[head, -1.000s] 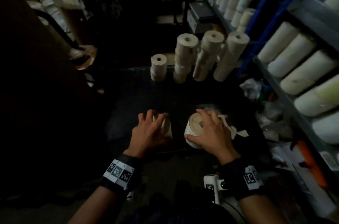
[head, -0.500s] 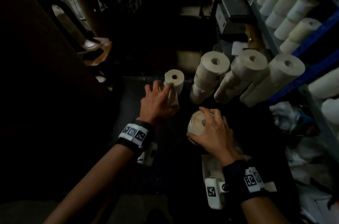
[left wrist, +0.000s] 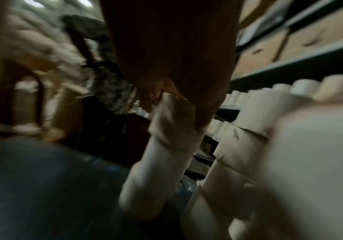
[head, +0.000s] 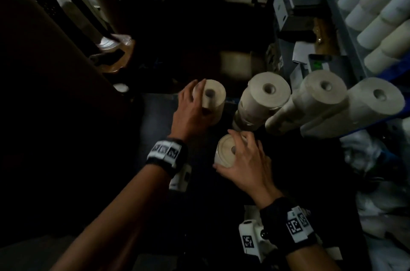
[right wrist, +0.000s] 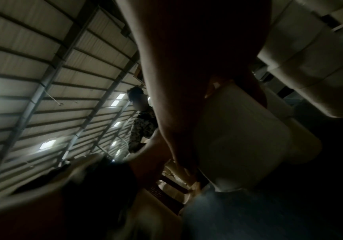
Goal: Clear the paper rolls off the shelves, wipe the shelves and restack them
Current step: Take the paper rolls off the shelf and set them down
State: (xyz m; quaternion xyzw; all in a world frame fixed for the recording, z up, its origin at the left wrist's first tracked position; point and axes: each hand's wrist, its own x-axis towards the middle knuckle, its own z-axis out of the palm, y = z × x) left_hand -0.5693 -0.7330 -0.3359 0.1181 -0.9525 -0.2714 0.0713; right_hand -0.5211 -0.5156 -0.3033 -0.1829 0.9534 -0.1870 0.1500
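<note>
Right hand (head: 246, 162): my fingers are curled over the top and side of a single paper roll (head: 225, 151), gripping it upright on the dark table (head: 155, 119).
Left hand (head: 190, 113): wrapped round the top roll of a short stack (head: 210, 98), just beyond the right hand.
Tall stacks (head: 261, 97): three columns standing to the right of the short stack.
Shelves (head: 346, 33): at far right, more rolls lying in rows.

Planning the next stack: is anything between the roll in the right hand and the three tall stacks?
Nothing visible: only bare dark tabletop separates the roll gripped by the right hand from the nearest stack.
</note>
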